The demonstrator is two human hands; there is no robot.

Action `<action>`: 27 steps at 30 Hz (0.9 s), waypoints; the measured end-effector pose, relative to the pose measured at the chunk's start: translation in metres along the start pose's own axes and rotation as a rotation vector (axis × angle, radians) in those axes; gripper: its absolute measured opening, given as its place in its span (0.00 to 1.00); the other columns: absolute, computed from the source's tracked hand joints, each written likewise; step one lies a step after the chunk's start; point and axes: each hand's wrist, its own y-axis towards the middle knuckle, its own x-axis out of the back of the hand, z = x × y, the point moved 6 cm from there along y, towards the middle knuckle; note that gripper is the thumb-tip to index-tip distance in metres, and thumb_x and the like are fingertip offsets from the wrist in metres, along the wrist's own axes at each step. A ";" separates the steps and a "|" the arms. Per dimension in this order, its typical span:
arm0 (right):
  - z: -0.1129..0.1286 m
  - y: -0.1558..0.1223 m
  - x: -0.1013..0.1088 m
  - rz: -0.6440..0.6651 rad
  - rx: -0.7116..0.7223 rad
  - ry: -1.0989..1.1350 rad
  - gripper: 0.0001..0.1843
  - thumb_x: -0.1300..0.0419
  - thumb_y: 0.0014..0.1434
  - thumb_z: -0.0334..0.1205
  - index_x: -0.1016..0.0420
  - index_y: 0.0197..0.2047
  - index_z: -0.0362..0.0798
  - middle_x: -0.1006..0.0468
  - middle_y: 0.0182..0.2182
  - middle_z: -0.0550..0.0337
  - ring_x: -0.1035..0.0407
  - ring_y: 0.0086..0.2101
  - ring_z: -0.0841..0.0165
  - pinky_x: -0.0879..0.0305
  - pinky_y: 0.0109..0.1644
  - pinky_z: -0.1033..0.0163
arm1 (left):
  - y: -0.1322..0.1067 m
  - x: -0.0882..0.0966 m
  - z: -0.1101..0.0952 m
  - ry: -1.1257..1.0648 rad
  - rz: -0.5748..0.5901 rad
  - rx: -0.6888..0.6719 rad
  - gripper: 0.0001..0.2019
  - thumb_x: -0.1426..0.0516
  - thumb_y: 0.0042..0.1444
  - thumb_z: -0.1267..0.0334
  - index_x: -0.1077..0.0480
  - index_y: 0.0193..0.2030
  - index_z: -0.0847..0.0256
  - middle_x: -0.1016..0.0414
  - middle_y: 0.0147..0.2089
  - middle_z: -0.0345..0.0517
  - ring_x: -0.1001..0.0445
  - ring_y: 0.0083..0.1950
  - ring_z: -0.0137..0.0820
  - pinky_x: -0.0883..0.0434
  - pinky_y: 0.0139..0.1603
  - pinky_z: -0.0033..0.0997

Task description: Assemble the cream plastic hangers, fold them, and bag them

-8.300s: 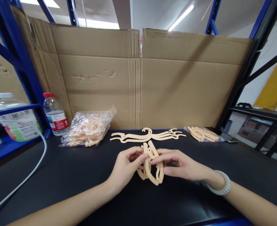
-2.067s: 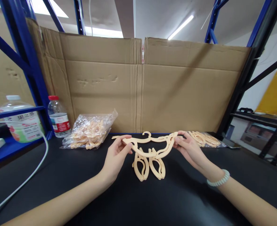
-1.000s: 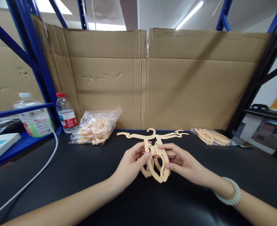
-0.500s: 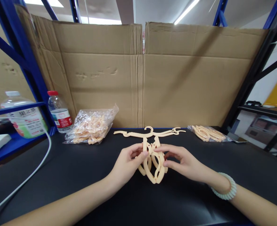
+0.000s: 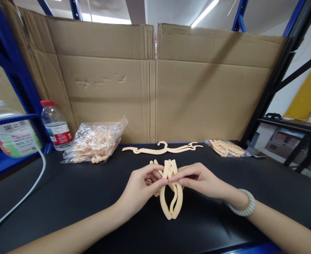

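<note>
Several beige folding clothes hangers (image 5: pixel 180 202) are held together above the black table, their folded arms forming a narrow loop that points toward me. My left hand (image 5: pixel 144 182) grips them from the left side, thumb in front and fingers behind. From the right, my right hand (image 5: pixel 197 179) pinches the same hangers near their upper part. The fingers partly hide the joints, and how many hangers there are cannot be told. Just beyond, one unfolded beige hanger (image 5: pixel 157 151) lies flat with its hook pointing away.
At the back left sits a clear bag of hangers (image 5: pixel 92 144), beside a red-capped water bottle (image 5: pixel 56 128). A flatter bagged bundle (image 5: pixel 226 148) lies back right. Cardboard (image 5: pixel 211 95) walls the rear. A white cable (image 5: pixel 25 195) curves along the left.
The folded hangers have closed from a spread shape into a narrower one and tilted slightly. Both hands have drawn closer together. The camera view has shifted a little to the right.
</note>
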 end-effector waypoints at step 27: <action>-0.061 -0.004 0.060 -0.189 -0.273 -0.431 0.16 0.39 0.57 0.46 0.30 0.46 0.47 0.27 0.45 0.54 0.31 0.35 0.66 0.32 0.37 0.60 | -0.022 -0.018 -0.012 0.972 0.582 -0.343 0.27 0.46 0.61 0.51 0.41 0.65 0.54 0.40 0.68 0.53 0.48 0.70 0.51 0.47 0.67 0.61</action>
